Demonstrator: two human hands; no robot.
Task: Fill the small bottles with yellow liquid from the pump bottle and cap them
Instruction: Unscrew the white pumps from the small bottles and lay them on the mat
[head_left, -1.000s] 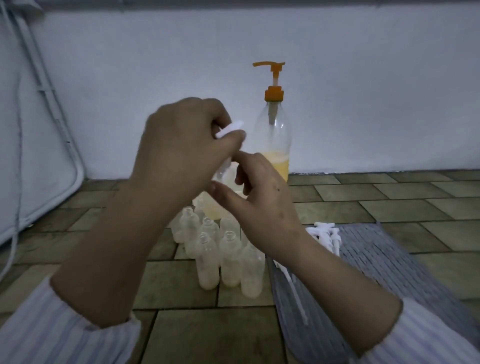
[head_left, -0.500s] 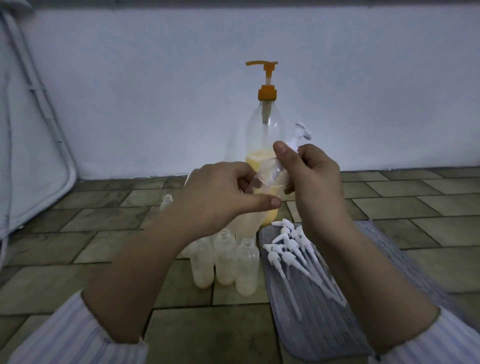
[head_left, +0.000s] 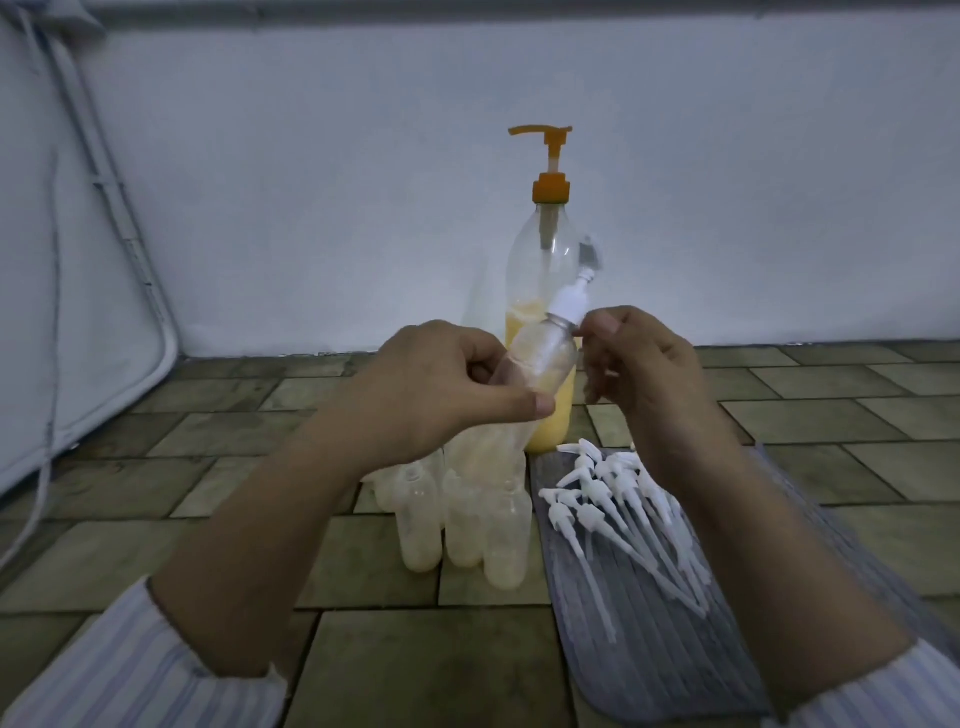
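My left hand (head_left: 441, 387) grips a small clear bottle (head_left: 537, 358) and holds it tilted up to the right, with a little yellow liquid inside. A white pump cap (head_left: 570, 300) sits on its neck. My right hand (head_left: 641, 364) is just right of the neck, fingers curled, thumb tip at the cap's collar. Behind them the tall pump bottle (head_left: 540, 260) with an orange pump head (head_left: 550, 188) stands against the wall, partly full of yellow liquid. Several small uncapped bottles (head_left: 470, 525) stand on the floor below my hands.
A grey ribbed mat (head_left: 654, 654) lies on the tiled floor at the right, with several white pump caps (head_left: 615, 499) with long dip tubes piled on it. A white padded frame (head_left: 78, 270) with a hanging cord leans at the left. The wall is close behind.
Both hands came down from in front of the pump bottle. The held bottle now has its cap seated, and my right hand has slipped off the cap top to its collar.
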